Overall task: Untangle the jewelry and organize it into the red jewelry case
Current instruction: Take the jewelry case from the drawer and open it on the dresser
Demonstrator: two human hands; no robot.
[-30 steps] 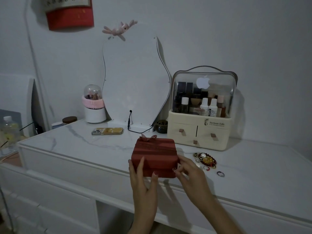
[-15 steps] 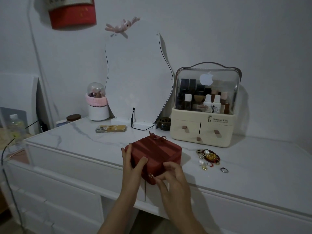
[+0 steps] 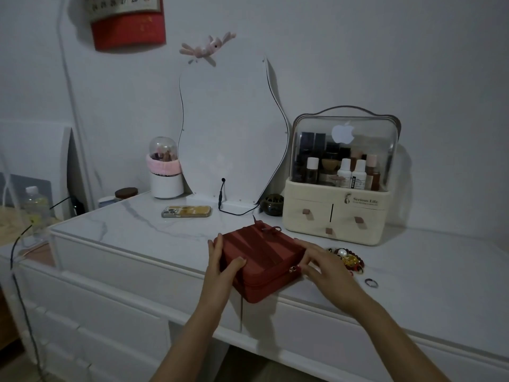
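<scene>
The red jewelry case [image 3: 261,257], closed, with a bow on its lid, sits turned corner-on at the front edge of the white marble dresser top [image 3: 154,235]. My left hand [image 3: 224,267] grips its left corner, thumb on the lid. My right hand [image 3: 327,267] pinches the metal zipper pull [image 3: 292,268] on the case's right side. A tangled pile of jewelry [image 3: 348,259] with a pearl, gold and red beads lies just behind my right hand, partly hidden. A loose ring [image 3: 371,283] lies to its right.
A cream cosmetics organizer [image 3: 338,213] with bottles stands behind the jewelry. A wavy mirror [image 3: 231,128] leans on the wall, a phone [image 3: 186,211] and a small dark bowl [image 3: 272,204] in front. A white brush holder [image 3: 166,175] stands at left.
The case has turned further and my right hand has travelled along its right side with the zipper pull. My left hand stays on the left corner.
</scene>
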